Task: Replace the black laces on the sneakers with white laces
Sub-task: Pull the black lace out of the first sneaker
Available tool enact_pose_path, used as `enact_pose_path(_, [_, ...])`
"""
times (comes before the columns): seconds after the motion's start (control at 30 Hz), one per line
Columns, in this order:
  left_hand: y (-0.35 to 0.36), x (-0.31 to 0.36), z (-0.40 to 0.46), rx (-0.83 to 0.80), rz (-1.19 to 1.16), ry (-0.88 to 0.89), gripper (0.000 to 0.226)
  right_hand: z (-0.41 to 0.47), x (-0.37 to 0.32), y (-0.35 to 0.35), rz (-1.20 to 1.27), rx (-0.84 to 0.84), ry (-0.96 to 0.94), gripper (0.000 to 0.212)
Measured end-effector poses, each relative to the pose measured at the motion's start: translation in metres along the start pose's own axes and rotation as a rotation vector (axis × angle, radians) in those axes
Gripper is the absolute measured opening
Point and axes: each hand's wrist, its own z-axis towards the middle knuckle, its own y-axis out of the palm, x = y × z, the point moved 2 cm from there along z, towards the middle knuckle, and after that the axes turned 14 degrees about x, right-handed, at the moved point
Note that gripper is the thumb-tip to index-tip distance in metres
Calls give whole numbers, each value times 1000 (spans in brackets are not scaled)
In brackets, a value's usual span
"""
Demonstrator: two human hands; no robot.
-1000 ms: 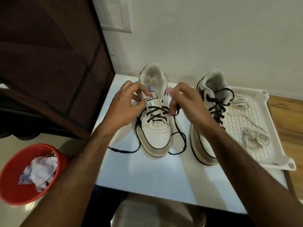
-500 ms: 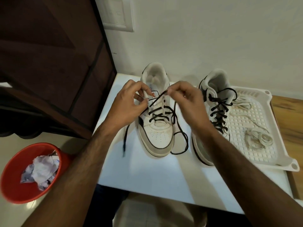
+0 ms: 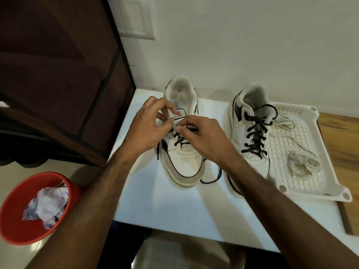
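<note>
Two white sneakers stand on the white table (image 3: 174, 210), toes toward me. The left sneaker (image 3: 184, 164) has its black lace (image 3: 179, 141) partly loosened; loose ends hang at both sides of the shoe. My left hand (image 3: 147, 129) holds the tongue and upper edge of this sneaker. My right hand (image 3: 202, 138) pinches the black lace near the upper eyelets. The right sneaker (image 3: 250, 136) is fully laced in black. White laces (image 3: 299, 164) lie coiled in the white tray (image 3: 330, 183).
A red bucket (image 3: 17, 216) holding crumpled paper sits on the floor at the lower left. A dark wooden cabinet (image 3: 58, 84) stands close to the table's left side. The wall lies right behind the sneakers. A wooden surface (image 3: 342, 140) shows at the right.
My right hand came down from pulling the lace upward and moved left to the upper eyelets. The lace end on the left now hangs shorter beside the shoe.
</note>
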Motion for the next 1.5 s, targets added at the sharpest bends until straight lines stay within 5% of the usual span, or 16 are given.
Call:
enact_pose_path(0.13, [0,-1,0,1,-12,2,23,2,5,5,-54,73,7,10])
enact_pose_path(0.43, [-1,-1,1,3,28,20,25,21,18,-50,1252,196,352,17])
enact_pose_path(0.5, [-1,-1,0,-9,46,45,21,21,24,-61,1150,118,313,16])
enact_pose_path(0.7, [3,1,-4,22,365,291,18,8,23,-62,113,-370,8,39])
enact_pose_path(0.77, [4,3,-7,-13,423,329,21,3,19,-56,-119,-397,1,47])
enact_pose_path(0.87, [7,4,-9,-46,445,336,23,7,21,-51,-330,-186,-106,39])
enact_pose_path(0.97, [11,7,-10,-72,451,308,24,8,17,-46,-203,9,-131,13])
enact_pose_path(1.07, [18,11,-14,-74,428,272,21,7,10,-34,7,122,25,24])
enact_pose_path(1.23, [23,11,-14,-7,345,205,14,5,12,-12,27,124,316,50])
enact_pose_path(1.37, [21,7,-8,37,193,174,19,9,10,-13,-65,173,279,33])
enact_pose_path(1.5, [5,-7,-2,181,24,-56,23,11,15,-23,14,163,284,24])
